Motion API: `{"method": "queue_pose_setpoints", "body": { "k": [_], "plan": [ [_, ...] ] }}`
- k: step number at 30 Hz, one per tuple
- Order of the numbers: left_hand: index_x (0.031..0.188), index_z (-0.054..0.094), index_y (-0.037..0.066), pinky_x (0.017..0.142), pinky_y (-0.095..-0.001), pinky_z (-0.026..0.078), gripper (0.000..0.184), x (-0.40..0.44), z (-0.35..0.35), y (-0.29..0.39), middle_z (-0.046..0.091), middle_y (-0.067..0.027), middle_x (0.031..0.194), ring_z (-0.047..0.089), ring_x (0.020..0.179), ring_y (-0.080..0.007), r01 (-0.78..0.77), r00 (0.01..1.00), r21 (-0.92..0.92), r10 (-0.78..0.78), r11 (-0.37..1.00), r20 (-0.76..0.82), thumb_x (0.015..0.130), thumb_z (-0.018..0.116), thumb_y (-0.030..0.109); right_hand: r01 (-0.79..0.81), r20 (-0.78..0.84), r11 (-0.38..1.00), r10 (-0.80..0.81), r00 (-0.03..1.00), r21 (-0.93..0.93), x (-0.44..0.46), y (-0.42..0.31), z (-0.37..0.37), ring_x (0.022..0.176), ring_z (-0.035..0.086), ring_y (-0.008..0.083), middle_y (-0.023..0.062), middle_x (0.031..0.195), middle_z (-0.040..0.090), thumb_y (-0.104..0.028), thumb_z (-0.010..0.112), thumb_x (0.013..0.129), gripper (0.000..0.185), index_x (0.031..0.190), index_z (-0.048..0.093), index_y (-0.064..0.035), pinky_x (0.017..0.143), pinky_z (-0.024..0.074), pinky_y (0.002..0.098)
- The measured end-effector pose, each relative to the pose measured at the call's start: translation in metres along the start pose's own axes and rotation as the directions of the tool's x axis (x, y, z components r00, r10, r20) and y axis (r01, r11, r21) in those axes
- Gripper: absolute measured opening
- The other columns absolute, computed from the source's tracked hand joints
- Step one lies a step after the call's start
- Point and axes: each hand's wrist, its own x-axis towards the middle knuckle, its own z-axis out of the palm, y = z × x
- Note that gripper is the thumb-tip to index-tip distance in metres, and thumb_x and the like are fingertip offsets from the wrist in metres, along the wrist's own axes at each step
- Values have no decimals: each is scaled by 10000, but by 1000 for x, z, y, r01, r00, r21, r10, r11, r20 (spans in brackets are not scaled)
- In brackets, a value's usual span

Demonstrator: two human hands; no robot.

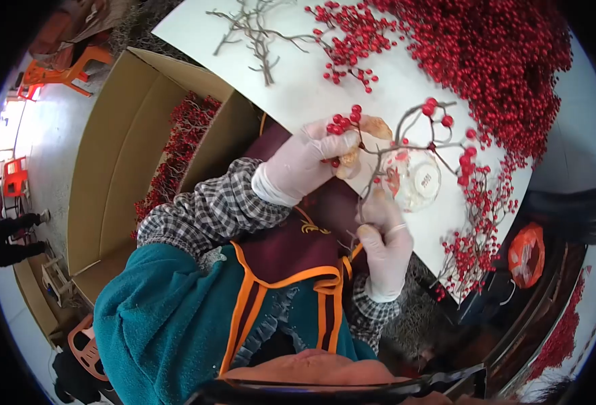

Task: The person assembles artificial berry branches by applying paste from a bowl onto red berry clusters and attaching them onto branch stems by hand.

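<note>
My left hand (304, 162), in a pale glove with worn fingertips, is closed on a small cluster of red berries (339, 124) at a twig of the branch. My right hand (385, 243), gloved too, pinches the lower stem of the branch (412, 146), which is grey-brown and forked with red berries at its tips. The branch hangs over the white table (284, 101). Just beyond my right hand, partly behind the branch, a clear round dish (427, 181) stands on the table.
A large heap of red berries (493, 61) covers the table's far right, with berry branches (476, 236) along its right edge. Bare twigs (261, 40) lie at the back. An open cardboard box (112, 155) holding berry branches stands left. Orange stools (65, 71) are farther off.
</note>
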Motion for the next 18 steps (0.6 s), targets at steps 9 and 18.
{"method": "queue_pose_setpoints", "body": {
  "k": [9,18],
  "plan": [
    [1261,579,56,695,-199,456,424,11,-14,21,606,-6,867,531,733,-61,-111,994,569,104,815,45,855,684,119,177,-363,943,-66,930,282,0,13,-2,641,609,129,170,892,685,-11,543,920,142,1028,611,49,578,488,232],
    [1194,628,111,621,-331,475,405,56,-55,38,582,-80,749,581,684,-225,-134,831,976,518,-169,204,796,687,149,287,-650,956,-181,738,60,12,-5,-31,604,499,95,37,776,596,-283,476,997,351,1110,573,35,528,374,192]
  ]
}}
